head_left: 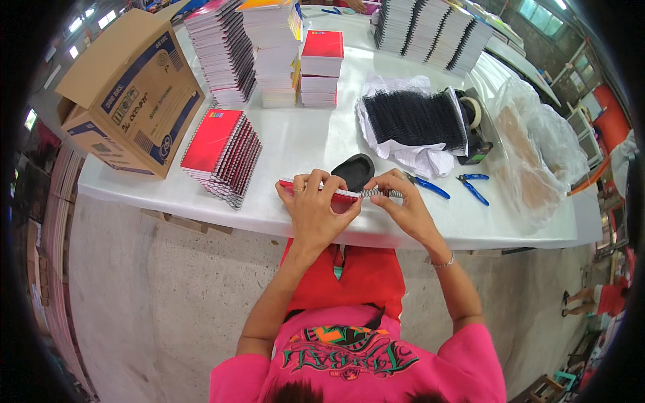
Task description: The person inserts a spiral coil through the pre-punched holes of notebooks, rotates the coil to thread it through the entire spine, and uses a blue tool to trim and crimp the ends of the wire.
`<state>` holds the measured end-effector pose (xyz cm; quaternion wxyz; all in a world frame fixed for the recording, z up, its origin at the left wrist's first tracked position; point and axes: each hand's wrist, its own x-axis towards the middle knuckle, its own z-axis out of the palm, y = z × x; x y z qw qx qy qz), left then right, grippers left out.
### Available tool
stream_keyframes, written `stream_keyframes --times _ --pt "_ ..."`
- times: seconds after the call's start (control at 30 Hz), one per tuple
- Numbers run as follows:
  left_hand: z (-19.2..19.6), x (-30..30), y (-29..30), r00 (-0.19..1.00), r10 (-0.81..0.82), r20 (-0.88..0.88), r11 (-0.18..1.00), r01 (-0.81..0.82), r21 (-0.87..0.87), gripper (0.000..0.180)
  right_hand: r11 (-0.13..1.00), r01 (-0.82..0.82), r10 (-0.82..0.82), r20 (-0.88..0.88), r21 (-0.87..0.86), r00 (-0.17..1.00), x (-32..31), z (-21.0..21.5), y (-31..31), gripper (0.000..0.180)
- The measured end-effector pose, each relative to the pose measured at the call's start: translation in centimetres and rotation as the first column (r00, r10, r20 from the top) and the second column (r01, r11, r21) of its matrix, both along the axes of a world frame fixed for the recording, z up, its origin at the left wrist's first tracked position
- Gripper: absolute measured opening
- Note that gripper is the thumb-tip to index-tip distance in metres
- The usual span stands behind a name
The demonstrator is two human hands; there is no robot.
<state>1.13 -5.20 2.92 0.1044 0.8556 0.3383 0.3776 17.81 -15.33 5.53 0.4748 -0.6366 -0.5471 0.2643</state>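
A thin notebook with a glossy red cover and white page edges [345,199] lies between the left hand's fingers and thumb, just above the near edge of the white tabletop [289,131]. The left hand [314,203] spans the notebook, its fingers bent over the far side and its thumb on the near side, closed on it. At the notebook's right end, a slim grey spiral binding coil [371,193] sticks out to the right, into the right hand's fingers. The right hand [402,201] has its thumb and forefinger drawn nearly together on the coil; how firmly they press, I cannot tell.

Just beyond the hands sits a black oval dish [355,172]. To the right lie two blue-handled pliers [431,188], with a heap of black coils on white cloth [413,115] farther off. Left stands a stack of red spiral-bound notebooks [218,148].
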Motion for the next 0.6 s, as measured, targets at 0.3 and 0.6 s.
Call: stream_keyframes --times 0.3,0.6 --pt "0.2 0.0 -0.1 1.0 0.001 -0.027 1.0 -0.001 -0.005 0.033 0.998 -0.061 0.062 -0.049 0.028 0.997 -0.4 -0.7 -0.3 0.018" --pt "0.3 -0.8 0.1 0.994 -0.026 -0.102 0.998 0.021 -0.052 0.038 0.998 0.011 -0.034 0.445 0.055 0.895 -1.0 0.3 0.0 0.01"
